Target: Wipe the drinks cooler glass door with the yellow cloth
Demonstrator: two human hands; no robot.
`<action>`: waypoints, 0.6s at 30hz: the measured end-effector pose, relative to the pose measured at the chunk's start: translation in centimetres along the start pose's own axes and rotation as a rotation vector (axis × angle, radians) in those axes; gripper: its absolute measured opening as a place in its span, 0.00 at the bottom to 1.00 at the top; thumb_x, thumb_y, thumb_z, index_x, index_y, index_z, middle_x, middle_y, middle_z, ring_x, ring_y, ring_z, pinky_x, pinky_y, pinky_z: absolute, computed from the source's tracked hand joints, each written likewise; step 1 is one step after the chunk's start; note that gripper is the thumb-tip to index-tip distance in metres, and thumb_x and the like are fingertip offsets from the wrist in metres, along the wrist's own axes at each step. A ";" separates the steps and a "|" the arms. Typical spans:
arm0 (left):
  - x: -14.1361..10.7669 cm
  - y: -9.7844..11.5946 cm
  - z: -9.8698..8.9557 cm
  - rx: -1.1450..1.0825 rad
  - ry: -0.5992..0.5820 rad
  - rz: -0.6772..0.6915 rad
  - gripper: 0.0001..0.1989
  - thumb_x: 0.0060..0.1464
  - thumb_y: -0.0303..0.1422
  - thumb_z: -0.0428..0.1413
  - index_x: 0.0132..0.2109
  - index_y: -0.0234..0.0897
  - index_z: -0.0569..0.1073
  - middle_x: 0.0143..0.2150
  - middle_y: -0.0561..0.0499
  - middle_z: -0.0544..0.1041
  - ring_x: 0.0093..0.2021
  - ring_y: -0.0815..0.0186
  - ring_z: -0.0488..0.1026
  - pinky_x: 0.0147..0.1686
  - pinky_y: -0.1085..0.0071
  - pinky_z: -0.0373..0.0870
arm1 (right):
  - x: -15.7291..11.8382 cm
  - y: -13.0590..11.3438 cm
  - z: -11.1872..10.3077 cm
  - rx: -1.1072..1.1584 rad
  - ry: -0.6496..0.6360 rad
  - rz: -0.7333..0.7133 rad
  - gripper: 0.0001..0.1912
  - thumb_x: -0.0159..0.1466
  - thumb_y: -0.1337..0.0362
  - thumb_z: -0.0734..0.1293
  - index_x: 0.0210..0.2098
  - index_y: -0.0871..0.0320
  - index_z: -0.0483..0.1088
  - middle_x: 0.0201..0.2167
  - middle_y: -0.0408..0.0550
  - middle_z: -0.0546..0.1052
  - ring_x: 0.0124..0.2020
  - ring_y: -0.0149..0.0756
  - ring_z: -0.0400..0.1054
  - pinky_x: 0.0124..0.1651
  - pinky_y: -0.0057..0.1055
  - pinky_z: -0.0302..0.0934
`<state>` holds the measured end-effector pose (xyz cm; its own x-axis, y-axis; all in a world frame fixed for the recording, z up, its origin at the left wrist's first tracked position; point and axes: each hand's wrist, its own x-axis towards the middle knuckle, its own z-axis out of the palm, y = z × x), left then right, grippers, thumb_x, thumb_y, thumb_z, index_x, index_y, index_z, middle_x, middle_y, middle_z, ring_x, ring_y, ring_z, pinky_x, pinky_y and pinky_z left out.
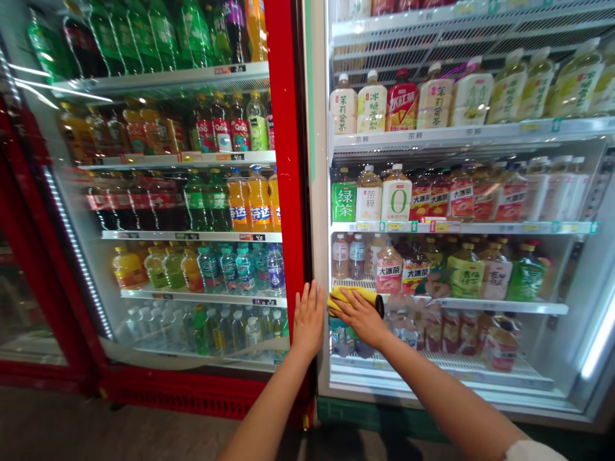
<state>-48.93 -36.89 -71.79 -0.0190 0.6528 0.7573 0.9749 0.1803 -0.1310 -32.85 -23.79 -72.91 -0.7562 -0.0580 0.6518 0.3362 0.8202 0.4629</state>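
Observation:
My right hand (358,315) presses a folded yellow cloth (350,298) against the glass front of the right-hand drinks cooler (461,224), at about the height of a shelf edge. The cloth's far end looks dark, and my palm hides part of it. My left hand (309,319) lies flat with its fingers spread on the red door frame (291,160) between the two coolers. It touches the frame's lower part and holds nothing.
Both coolers have wire shelves packed with bottled teas, sodas and juices. The left cooler has a red frame and a reflective glass door (168,192). A red base (182,394) and a green base (379,419) run along the floor (106,426).

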 end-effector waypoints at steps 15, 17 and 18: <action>3.5 4.6 1.9 -0.031 0.086 0.073 0.51 0.51 0.12 0.47 0.75 0.39 0.33 0.77 0.40 0.45 0.76 0.54 0.37 0.72 0.46 0.49 | -3.9 5.8 -3.0 -0.012 0.036 0.283 0.29 0.67 0.72 0.65 0.65 0.44 0.67 0.72 0.42 0.59 0.76 0.48 0.38 0.72 0.55 0.50; 4.1 5.5 2.4 -0.050 0.087 0.082 0.50 0.53 0.15 0.49 0.76 0.39 0.34 0.77 0.40 0.44 0.76 0.53 0.37 0.72 0.46 0.49 | -4.0 7.5 -3.9 -0.033 0.057 0.373 0.31 0.66 0.73 0.65 0.67 0.44 0.64 0.73 0.43 0.57 0.76 0.49 0.37 0.72 0.57 0.49; 4.3 6.0 2.6 -0.060 0.081 0.087 0.49 0.55 0.17 0.51 0.76 0.40 0.35 0.77 0.40 0.44 0.76 0.53 0.37 0.72 0.46 0.49 | -4.6 8.0 -4.1 -0.049 0.078 0.452 0.33 0.66 0.74 0.65 0.68 0.45 0.63 0.74 0.44 0.55 0.76 0.51 0.36 0.72 0.58 0.49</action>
<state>-43.70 -31.07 -71.04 0.0821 0.6020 0.7943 0.9836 0.0795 -0.1618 -24.41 -19.33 -69.71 -0.4839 0.2548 0.8372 0.6499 0.7453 0.1489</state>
